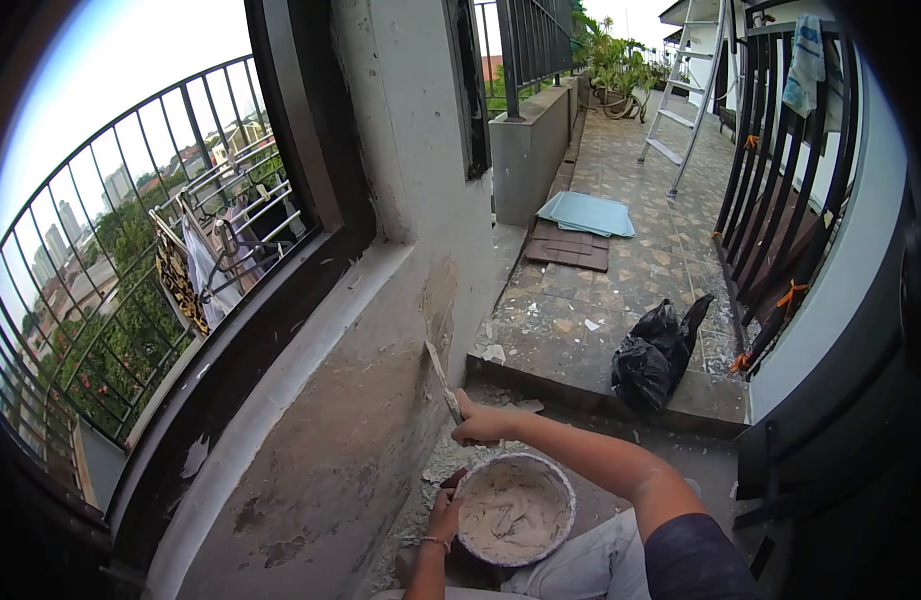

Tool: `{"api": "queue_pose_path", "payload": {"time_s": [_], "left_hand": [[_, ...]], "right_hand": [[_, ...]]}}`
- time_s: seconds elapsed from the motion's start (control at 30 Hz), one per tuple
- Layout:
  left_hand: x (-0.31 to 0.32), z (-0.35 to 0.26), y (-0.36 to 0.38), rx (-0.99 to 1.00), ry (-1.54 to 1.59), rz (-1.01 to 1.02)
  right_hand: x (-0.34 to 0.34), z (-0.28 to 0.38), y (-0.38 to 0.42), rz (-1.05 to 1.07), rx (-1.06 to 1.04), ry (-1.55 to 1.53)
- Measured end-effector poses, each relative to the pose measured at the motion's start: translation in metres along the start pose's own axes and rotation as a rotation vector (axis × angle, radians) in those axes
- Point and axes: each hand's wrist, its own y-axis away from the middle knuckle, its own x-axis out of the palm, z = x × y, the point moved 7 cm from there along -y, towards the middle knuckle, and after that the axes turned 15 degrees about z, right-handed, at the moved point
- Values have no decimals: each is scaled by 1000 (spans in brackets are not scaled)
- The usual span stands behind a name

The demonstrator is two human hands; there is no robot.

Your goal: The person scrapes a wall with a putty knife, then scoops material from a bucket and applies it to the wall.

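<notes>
My right hand [478, 419] is closed round the handle of a putty knife [444, 382], whose blade reaches up to the wall beside the window. My left hand [445, 512] grips the left rim of a round bowl [571, 508] holding pale, wet plaster [511, 515]. The bowl rests near my knees. In front of me, the wall [331, 420] below the sill is bare and patchy, with peeled paint and rough brownish areas. A lighter smear runs down the wall near the blade.
A black plastic bag [653, 358] sits on the raised step, amid paint flakes. Farther along lie light-blue sheets [587, 214] and brown mats [569, 247]. A stepladder [681, 110] stands beyond. A black metal gate [781, 170] is at the right; a window frame [281, 280] borders the left.
</notes>
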Motion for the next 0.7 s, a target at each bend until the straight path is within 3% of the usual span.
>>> {"api": "queue_pose_path", "payload": {"time_s": [0.1, 0.2, 0.37, 0.5, 0.7], "left_hand": [[0, -10, 6, 6, 45, 18], [-2, -3, 3, 4, 47, 13], [-2, -1, 1, -29, 37, 16], [-7, 8, -4, 2, -18, 11], [-2, 8, -8, 17, -7, 2]], "right_hand": [[0, -7, 35, -1, -1, 90], [-24, -18, 48, -138, 50, -56], [-97, 14, 25, -521, -126, -107], [-106, 57, -5, -426, -165, -108], [-35, 47, -30, -273, -119, -22]]}}
